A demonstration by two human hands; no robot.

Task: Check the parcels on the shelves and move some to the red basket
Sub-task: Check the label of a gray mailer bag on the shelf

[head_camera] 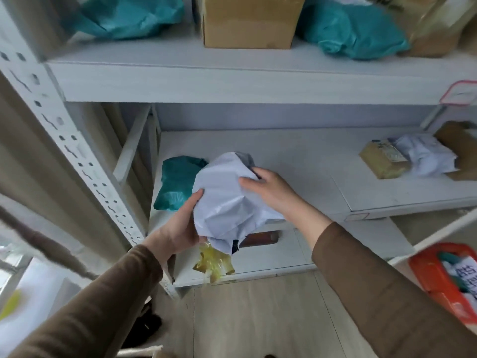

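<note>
A crumpled white plastic parcel [227, 200] is held in front of the middle shelf [296, 161]. My left hand [178, 228] grips its lower left side. My right hand [268, 188] grips its upper right side, fingers curled over the top. A teal parcel [175, 182] lies on the shelf just behind the white one. The red basket [433, 277] stands at the lower right with parcels inside.
On the top shelf [180, 81] sit two teal bags [134, 16], [353, 34] and a cardboard box [249, 20]. A small box [382, 158] and a white bag [426, 156] lie at the middle shelf's right. Yellow plastic [215, 262] rests on the lower shelf.
</note>
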